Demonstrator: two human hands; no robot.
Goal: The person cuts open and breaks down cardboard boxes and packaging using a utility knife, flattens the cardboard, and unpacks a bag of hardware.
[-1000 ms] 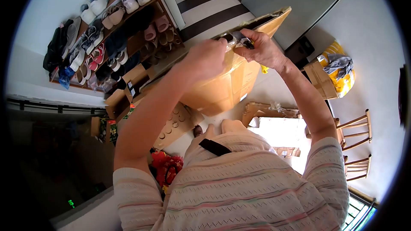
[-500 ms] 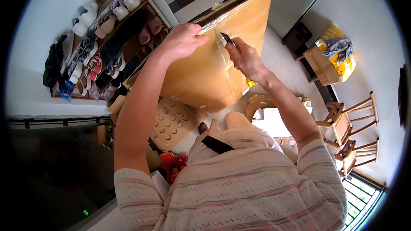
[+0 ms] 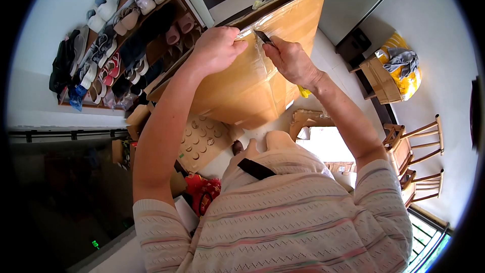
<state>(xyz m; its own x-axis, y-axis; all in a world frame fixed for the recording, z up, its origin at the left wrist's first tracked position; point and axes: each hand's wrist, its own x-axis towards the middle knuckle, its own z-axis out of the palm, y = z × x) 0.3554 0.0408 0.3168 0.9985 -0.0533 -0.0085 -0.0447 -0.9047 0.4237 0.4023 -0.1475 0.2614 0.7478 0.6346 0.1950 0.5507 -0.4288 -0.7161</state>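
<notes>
A large brown cardboard box (image 3: pixel 237 91) stands tilted in front of me, with shiny clear tape along its upper edge. My left hand (image 3: pixel 217 49) is closed over that top edge, its fingertips hidden behind the board. In my right hand (image 3: pixel 293 61) is a dark utility knife (image 3: pixel 263 36), gripped in a fist. The knife's tip points up and left and is at the taped area just right of my left hand; I cannot tell how deep it goes.
A rack of shoes (image 3: pixel 124 35) leans along the left wall. Flattened cardboard with round cutouts (image 3: pixel 202 141) lies on the floor. Wooden chairs (image 3: pixel 424 141) stand at the right, below a carton with a yellow bag (image 3: pixel 404 71). A grey door (image 3: pixel 343 0) is behind the box.
The knife in my right hand has moved slightly left, closer to my left hand and the tape. My left hand keeps its grip on the box edge. The view has shifted a little.
</notes>
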